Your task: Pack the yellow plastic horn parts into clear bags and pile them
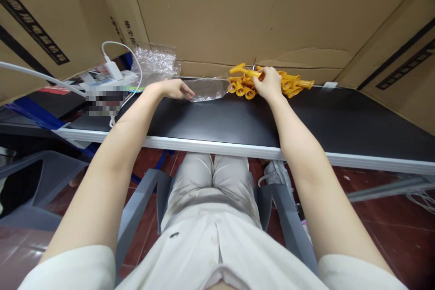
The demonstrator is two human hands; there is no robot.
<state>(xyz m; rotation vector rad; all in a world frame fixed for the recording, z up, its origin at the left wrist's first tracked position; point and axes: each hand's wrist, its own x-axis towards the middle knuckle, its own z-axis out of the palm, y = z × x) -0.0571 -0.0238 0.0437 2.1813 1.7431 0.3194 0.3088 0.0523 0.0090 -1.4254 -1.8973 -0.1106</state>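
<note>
My left hand (176,89) is at the left end of a clear plastic bag (207,89), its fingers bent against the edge of the film. The bag lies on the black tabletop (217,120) and reaches right toward a pile of yellow plastic pieces (288,84) with flared, hollow round ends. Over that pile, my right hand (269,84) has its fingers closed round one yellow piece (251,74), which points left; one end of it is covered by the hand. At the pile's left, another piece shows a T-shaped end (238,69).
Tall cardboard panels (217,18) wall the table at the back and sides. Crumpled clear film (154,61) lies behind my left hand. A white charger (113,71) with a looped cable and assorted items crowd the left end. The metal table edge (204,145) runs before my lap.
</note>
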